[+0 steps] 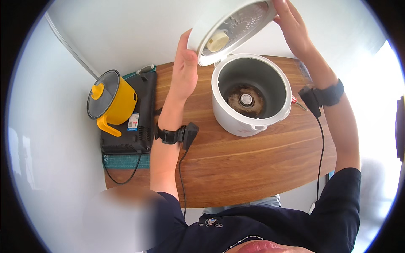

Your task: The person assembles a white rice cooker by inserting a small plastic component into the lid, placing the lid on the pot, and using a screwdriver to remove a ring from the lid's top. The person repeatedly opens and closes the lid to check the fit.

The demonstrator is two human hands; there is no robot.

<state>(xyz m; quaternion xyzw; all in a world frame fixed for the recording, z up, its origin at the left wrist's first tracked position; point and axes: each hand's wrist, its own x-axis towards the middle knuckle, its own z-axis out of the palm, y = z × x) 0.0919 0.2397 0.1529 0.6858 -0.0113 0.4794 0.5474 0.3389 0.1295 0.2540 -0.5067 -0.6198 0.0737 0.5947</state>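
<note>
**Head view: both hands on the raised lid of a white rice cooker**

Head camera looks down on a wooden bench (236, 168) set against a white wall. On the left side of the bench lies a black flat appliance (141, 122) on a green cutting mat (126, 161), and on the appliance's near half sits a small upright rectangular label (133, 121), white with a blue band and a spot of red. A yellow pot (114, 101) with a grey glass lid and a yellow knob stands on the left part of that appliance, its handle pointing toward the near side. A black cable (126, 179) loops off the appliance's near edge.

The white rice cooker (251, 95) stands at the far middle of the bench, its body open and empty, with a stained heating plate at the bottom. Its lid (234, 29) is swung up on the far side, inner face turned toward the camera, with a pale round cap at its centre.

The left hand (184, 63) grasps the lid's left edge, thumb and fingers closed on the rim, just to the left of the cooker body. The right hand (291, 25) rests flat against the lid's right, far edge, fingers extended along it. Both wrists carry black bands with cables trailing toward the near side.
</note>
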